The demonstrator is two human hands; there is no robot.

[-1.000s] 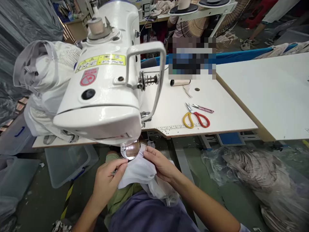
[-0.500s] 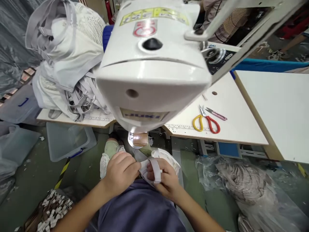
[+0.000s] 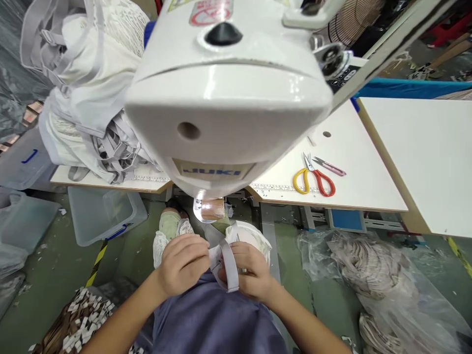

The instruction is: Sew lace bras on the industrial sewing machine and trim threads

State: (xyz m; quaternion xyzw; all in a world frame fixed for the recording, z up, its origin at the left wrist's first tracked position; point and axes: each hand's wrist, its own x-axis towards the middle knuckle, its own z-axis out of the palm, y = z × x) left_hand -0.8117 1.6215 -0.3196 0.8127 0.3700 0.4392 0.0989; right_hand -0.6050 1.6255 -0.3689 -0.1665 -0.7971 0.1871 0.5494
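Observation:
In my lap, under the sewing machine head [image 3: 228, 98], lies a white bra [image 3: 254, 235] with a pale grey strap [image 3: 230, 268]. My right hand [image 3: 248, 271] is closed around the bra's edge, and the strap loops up in front of its fingers. My left hand [image 3: 184, 264] sits just to the left, fingers bent and pinched together at the end of the white fabric. Exactly what the left fingertips grip is partly hidden by the hand itself.
Red-and-yellow-handled scissors [image 3: 313, 176] and pink thread snips [image 3: 329, 166] lie on the white table [image 3: 361, 182]. Piled white bras [image 3: 84, 98] cover its left side. A clear plastic bin [image 3: 105, 216] stands below, with bagged beige fabric [image 3: 372, 265] on the floor at right.
My left hand has moved slightly left, away from the right one. The strap loop stands out longer from my right hand. The head view has shifted closer to the machine.

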